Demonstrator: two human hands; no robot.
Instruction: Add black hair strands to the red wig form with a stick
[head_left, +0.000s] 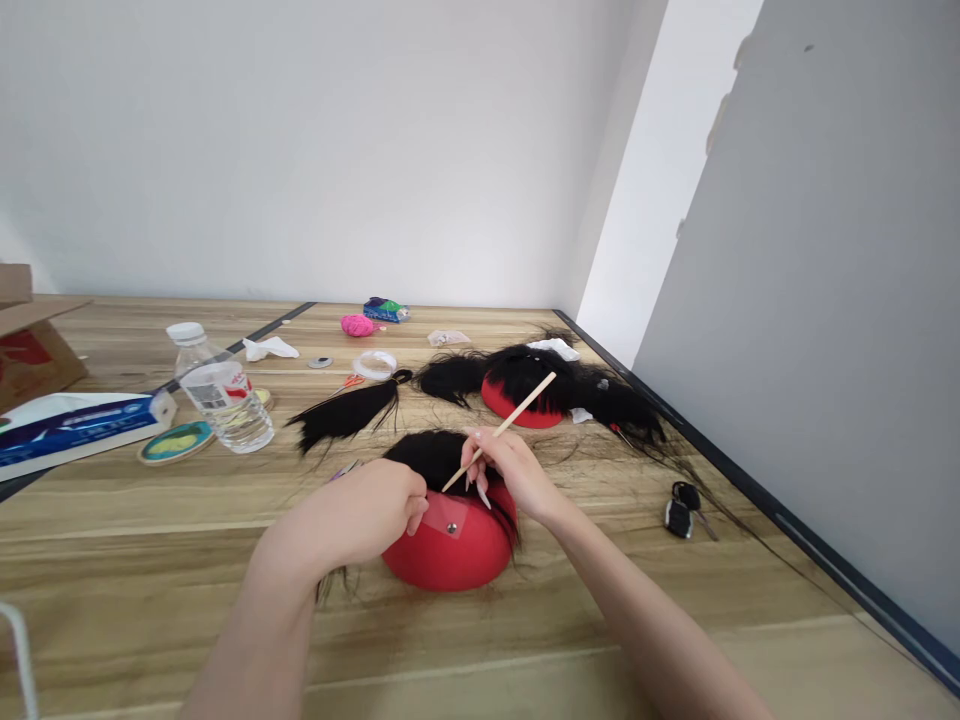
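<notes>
Pinching a stick [525,406] over the red dome [448,562], my right hand [517,468] needed lightness; my left hand [379,505] pressed fingers together at its left edge, contents unclear.

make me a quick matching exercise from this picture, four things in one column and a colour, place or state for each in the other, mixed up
Things
1. bottle
2. thin stick
3. yarn ball
4. nearer dome

Colour, place or state
A. red, between the forearms
B. pink, towards the back wall
C. see-through, white cap on
D. in the right hand

Right pairs: 1-C, 2-D, 3-B, 4-A
</notes>
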